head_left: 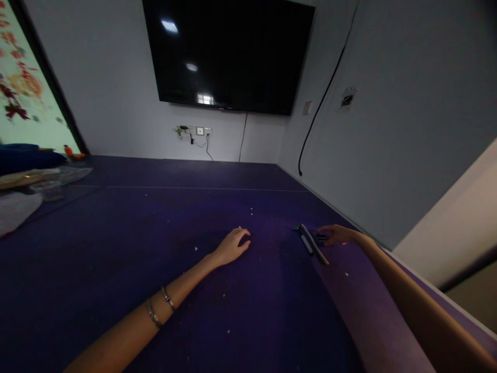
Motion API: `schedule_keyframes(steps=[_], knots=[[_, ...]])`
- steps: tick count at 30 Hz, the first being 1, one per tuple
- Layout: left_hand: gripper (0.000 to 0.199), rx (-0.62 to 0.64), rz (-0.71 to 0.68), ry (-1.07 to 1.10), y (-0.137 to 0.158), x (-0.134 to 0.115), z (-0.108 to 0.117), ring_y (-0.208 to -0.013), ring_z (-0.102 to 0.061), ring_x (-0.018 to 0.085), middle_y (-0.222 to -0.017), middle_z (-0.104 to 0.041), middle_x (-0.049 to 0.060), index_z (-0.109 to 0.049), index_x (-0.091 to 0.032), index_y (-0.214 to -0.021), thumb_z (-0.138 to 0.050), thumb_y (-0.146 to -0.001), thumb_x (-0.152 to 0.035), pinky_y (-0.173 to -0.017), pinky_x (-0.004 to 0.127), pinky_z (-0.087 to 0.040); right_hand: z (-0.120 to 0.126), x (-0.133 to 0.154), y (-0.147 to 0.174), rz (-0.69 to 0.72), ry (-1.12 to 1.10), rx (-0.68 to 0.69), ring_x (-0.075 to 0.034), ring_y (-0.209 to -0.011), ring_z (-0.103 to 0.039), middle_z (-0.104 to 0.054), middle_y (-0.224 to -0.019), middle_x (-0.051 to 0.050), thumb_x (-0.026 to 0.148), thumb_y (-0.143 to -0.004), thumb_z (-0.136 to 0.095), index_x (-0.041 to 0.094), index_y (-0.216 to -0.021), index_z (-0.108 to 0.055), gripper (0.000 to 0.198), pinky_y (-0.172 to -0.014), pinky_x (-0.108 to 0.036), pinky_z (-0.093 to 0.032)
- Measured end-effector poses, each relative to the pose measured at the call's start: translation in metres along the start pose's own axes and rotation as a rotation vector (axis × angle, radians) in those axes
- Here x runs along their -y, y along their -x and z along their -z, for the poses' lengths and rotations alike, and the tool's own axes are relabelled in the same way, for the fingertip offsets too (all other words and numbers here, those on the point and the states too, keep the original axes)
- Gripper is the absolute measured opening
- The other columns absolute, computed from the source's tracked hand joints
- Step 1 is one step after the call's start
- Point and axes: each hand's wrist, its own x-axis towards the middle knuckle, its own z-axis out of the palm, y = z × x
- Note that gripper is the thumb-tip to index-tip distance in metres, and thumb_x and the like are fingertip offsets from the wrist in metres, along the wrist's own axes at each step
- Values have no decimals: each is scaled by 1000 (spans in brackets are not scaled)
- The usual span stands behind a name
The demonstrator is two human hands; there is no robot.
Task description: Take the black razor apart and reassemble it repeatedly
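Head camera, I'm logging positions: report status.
Left hand empty over purple surface. Right hand at small dark object, grip unclear. Stapler-like tool lies close beside that object.

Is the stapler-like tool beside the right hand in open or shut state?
The tool looks open: its two long parts spread apart, purple surface between.

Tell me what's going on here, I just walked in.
A person is working bare-handed at a broad purple surface. Their right hand is at a small dark object; whether it is gripped is hard to tell. Just beside that lies a two-armed tool, perhaps an opened stapler. The left hand holds nothing, its fingers loosely curled. A large television hangs on the wall beyond.
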Motion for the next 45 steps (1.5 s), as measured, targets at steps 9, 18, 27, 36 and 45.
schedule_keyframes(steps=[9,18,27,36,45], knots=[[21,16,6,-12,0,0,-1,-111,-49,19,-110,-59,8,-56,-17,-102,-46,-84,-24,-101,36,-34,-1,4,0,3,3,-18,-14,-52,-52,-61,-65,-1,41,-54,-70,22,-125,-53,76,-43,-22,-39],[22,20,12,-19,1,1,-2,-108,-51,18,-110,-59,8,-56,-17,-102,-46,-83,-20,-98,34,-38,-1,2,1,24,-16,-9,-11,-51,-47,-55,-63,0,42,-56,-70,20,-127,-51,77,-41,-20,-36],[21,26,9,-29,3,4,-3,-107,-51,18,-109,-60,7,-56,-18,-102,-45,-84,-21,-97,34,-39,-3,3,1,-6,1,-27,-14,-56,-51,-54,-65,1,44,-54,-72,22,-136,-39,91,-44,-22,-38],[28,89,47,-241,7,20,5,-121,-42,25,-120,-55,11,-53,-16,-108,-47,-83,-26,-104,41,-31,-2,52,1,30,242,-272,-25,-77,-63,-66,-87,-9,37,-63,-68,21,-134,-41,77,-62,-30,-47],[35,75,242,-376,19,59,34,-130,-31,28,-134,-44,17,-49,-12,-114,-44,-83,-28,-107,45,-25,-60,145,-10,260,359,-456,-29,-107,-55,-55,-122,-14,50,-84,-40,22,-133,-40,57,-83,-39,-44]])
